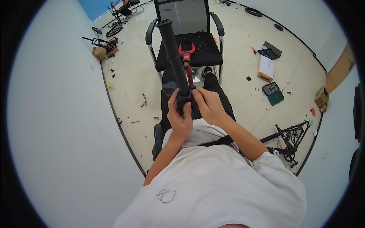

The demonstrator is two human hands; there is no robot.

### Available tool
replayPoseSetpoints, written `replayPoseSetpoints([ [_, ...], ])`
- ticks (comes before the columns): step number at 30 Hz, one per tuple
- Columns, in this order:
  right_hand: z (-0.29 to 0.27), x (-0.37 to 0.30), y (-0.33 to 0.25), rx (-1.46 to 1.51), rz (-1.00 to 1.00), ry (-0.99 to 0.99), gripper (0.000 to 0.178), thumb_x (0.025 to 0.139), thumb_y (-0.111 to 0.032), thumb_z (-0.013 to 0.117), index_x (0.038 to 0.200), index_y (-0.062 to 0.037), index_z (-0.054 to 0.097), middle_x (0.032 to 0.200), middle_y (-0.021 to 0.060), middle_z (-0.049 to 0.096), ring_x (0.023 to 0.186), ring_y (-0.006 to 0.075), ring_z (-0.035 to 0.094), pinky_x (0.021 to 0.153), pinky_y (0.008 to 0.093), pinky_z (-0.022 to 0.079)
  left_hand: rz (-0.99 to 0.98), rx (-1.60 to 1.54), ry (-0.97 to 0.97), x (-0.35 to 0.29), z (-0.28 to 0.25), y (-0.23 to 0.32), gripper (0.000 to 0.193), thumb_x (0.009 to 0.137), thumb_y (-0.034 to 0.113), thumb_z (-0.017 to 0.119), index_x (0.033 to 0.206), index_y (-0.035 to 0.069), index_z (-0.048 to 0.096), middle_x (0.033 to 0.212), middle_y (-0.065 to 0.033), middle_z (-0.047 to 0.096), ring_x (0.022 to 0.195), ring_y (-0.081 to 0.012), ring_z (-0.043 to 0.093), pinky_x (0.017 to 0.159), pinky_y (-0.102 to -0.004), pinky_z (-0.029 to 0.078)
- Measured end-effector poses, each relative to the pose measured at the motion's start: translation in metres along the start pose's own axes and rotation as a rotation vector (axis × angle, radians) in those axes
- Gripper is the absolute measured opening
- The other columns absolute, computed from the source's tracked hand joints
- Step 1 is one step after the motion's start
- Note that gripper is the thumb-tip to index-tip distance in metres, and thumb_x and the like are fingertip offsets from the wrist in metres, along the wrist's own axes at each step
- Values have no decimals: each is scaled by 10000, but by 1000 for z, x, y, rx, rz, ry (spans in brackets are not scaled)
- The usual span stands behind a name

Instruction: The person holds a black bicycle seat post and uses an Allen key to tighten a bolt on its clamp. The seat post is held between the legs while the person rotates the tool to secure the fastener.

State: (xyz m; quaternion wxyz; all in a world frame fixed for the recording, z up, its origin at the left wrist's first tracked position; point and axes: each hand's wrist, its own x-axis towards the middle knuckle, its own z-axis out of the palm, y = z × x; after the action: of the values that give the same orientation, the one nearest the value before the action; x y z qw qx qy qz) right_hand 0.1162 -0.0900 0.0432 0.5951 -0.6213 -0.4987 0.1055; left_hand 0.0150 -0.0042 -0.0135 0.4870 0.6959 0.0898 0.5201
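Observation:
A black handlebar (pixel 176 64) with a ribbed rubber grip and a flared end rises over my lap, tilted away to the left. My left hand (pixel 179 121) is closed around its near end, where a dark fitting (pixel 184 99) sits between thumb and fingers. Beside it, my right hand (pixel 209 104) is pinched at the right side of that fitting; what the fingertips hold is hidden. Just beyond them a thin red rod (pixel 190 76) stands next to the handlebar. A red bicycle fork (pixel 186 53) lies on the chair seat in front.
A black mesh office chair (pixel 213 49) faces me, small dark parts on its seat. To the right are a bicycle frame (pixel 289 142), an opened green tool case (pixel 275 97) and a white box (pixel 265 68). A carton (pixel 100 52) with parts stands far left. Another person (pixel 124 8) sits beyond.

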Motion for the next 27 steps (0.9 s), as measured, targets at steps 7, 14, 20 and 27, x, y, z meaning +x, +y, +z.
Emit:
replayPoseSetpoints([
  [7,11,2,18,-396,-328,149,168,940,-125,572,881,25,525,713,168,549,604,315,578,526,384,457,102,137,53,4,4,2,460,988,156,558,1378,4,366,851,-44,588,654,-68,513,575,-199,403],
  [14,-10,20,30,-720,-671,50,176,844,-123,664,847,-7,532,775,94,507,694,256,570,547,344,485,-6,25,38,3,4,-2,451,987,139,558,1377,15,369,844,-39,585,649,-58,508,575,-187,400],
  [20,-24,45,55,-786,-961,14,191,777,-127,680,886,-14,572,809,68,523,727,216,566,570,313,486,-83,-2,24,7,6,0,442,989,161,562,1369,32,378,848,-49,613,640,-58,510,577,-188,406],
  [27,-21,45,46,-702,-920,25,219,778,-111,670,964,-25,592,881,75,579,764,237,587,606,330,488,-129,-23,72,12,3,3,459,982,195,587,1355,5,397,852,-70,659,708,-68,593,628,-187,459],
])
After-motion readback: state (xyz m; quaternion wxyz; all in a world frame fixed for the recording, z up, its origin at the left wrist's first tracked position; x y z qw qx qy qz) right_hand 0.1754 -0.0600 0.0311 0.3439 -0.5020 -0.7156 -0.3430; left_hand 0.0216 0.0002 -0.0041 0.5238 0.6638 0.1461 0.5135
